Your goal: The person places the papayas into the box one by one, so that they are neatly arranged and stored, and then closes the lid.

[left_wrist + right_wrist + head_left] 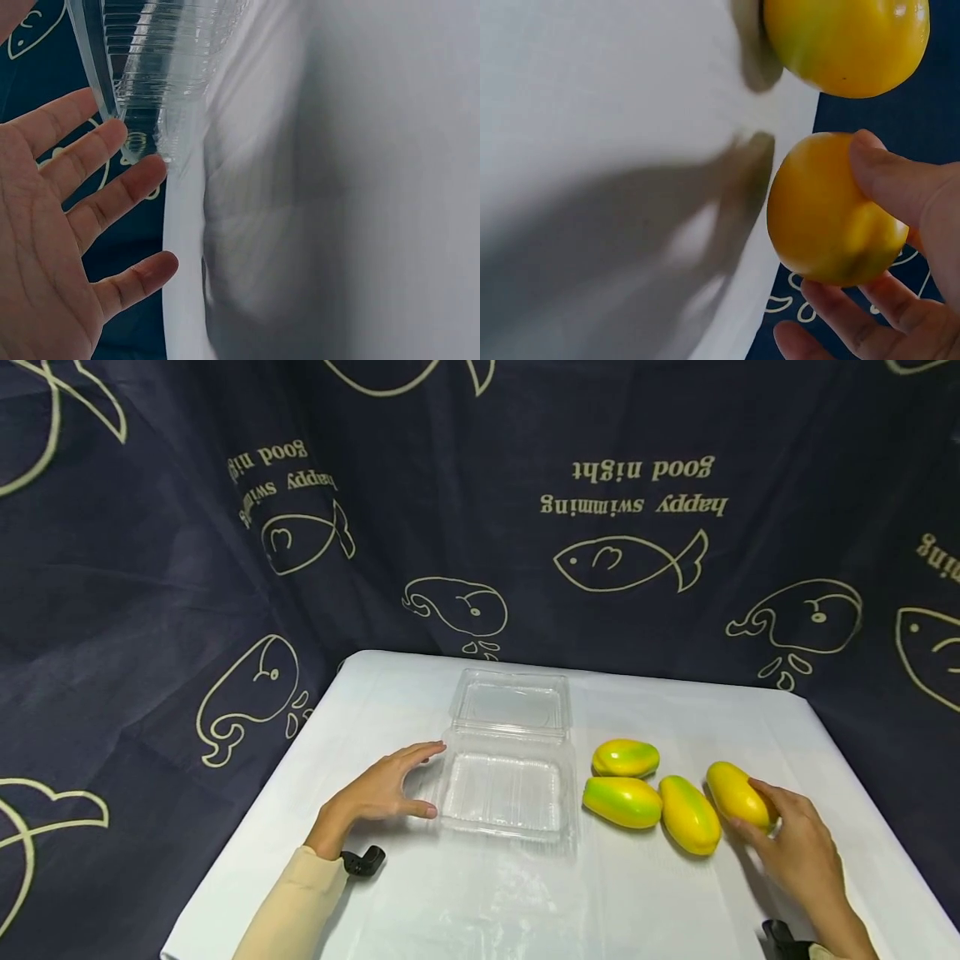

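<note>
A clear plastic clamshell box [504, 793] lies with its lid [512, 703] folded back on the white table. At its left edge is my left hand [381, 787], fingers spread and thumb apart; in the left wrist view the fingertips [154, 169] come close to the box wall, and contact is unclear. My right hand [798, 839] grips a yellow mango-like fruit [738, 793] between thumb and fingers. The right wrist view shows this fruit [832, 214] with the thumb on one side and fingers on the other.
Three more yellow-green fruits lie between box and right hand: one at the back [626, 758], one in front of it [624, 802], one slanted [690, 817] nearest the gripped fruit. A dark printed cloth [465, 527] hangs behind the white table [480, 902].
</note>
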Demonstrator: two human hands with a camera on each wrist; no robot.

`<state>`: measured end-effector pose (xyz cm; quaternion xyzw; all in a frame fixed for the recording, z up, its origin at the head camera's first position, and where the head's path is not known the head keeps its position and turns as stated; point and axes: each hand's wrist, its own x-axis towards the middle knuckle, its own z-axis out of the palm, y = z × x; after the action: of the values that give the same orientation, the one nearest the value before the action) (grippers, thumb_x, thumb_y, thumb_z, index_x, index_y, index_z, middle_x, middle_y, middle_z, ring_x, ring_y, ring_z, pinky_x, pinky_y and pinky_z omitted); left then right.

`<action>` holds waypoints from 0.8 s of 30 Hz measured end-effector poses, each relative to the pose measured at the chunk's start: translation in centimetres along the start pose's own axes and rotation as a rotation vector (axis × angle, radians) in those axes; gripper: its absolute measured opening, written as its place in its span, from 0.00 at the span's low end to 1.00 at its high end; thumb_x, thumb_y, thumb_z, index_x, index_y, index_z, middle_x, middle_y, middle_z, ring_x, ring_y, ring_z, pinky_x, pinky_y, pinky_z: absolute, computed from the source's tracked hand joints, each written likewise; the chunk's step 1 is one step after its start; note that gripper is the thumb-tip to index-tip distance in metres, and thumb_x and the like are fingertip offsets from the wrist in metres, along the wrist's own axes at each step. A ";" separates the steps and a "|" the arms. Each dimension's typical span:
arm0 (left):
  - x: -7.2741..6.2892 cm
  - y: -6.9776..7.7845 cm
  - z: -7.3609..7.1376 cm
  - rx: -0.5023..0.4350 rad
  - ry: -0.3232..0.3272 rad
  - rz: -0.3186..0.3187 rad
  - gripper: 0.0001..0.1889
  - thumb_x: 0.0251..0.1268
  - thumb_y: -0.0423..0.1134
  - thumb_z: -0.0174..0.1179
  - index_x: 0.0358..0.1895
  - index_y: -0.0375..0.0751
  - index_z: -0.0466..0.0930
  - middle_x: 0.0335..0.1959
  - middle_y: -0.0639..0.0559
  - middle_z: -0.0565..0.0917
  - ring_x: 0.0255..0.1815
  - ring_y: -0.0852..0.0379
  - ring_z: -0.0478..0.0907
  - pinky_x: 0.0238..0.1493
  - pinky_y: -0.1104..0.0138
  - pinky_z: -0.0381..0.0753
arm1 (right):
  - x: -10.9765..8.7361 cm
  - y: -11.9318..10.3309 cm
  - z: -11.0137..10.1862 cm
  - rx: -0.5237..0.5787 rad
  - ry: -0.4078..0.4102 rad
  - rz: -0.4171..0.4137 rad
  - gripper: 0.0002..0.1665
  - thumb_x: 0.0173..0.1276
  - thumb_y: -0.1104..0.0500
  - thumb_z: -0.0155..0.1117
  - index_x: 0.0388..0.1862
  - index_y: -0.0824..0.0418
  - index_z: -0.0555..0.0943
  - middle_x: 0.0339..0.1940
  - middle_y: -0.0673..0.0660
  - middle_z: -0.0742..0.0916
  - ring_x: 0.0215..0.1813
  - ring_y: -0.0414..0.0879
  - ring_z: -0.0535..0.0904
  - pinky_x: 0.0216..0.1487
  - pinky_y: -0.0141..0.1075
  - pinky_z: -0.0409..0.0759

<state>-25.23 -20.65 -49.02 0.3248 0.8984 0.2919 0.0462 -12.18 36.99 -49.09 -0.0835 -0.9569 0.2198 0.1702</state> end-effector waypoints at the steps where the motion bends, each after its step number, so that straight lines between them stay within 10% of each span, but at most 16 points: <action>1: 0.0 0.0 0.0 0.001 -0.001 -0.001 0.53 0.47 0.63 0.75 0.78 0.54 0.61 0.77 0.61 0.64 0.71 0.51 0.72 0.71 0.47 0.70 | 0.0 -0.1 -0.1 0.002 0.019 -0.009 0.43 0.60 0.54 0.77 0.71 0.65 0.71 0.61 0.77 0.75 0.57 0.74 0.71 0.45 0.67 0.69; 13: 0.0 0.2 0.1 0.006 -0.008 -0.012 0.52 0.48 0.61 0.75 0.78 0.56 0.60 0.78 0.62 0.63 0.71 0.53 0.71 0.71 0.46 0.68 | 1.5 -4.2 -0.8 0.107 0.237 -0.075 0.43 0.53 0.67 0.80 0.69 0.65 0.74 0.62 0.72 0.77 0.63 0.70 0.71 0.61 0.65 0.69; 24: 0.0 0.1 0.2 0.004 -0.009 -0.010 0.52 0.48 0.60 0.76 0.78 0.57 0.60 0.78 0.62 0.63 0.72 0.53 0.71 0.72 0.48 0.68 | 2.6 -8.3 -0.3 0.202 0.200 -0.261 0.43 0.49 0.67 0.81 0.67 0.63 0.76 0.62 0.69 0.77 0.62 0.68 0.73 0.59 0.64 0.71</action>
<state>-25.14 -20.49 -49.09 0.3220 0.9003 0.2885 0.0512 -15.22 30.36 -44.33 0.0373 -0.9111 0.2815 0.2988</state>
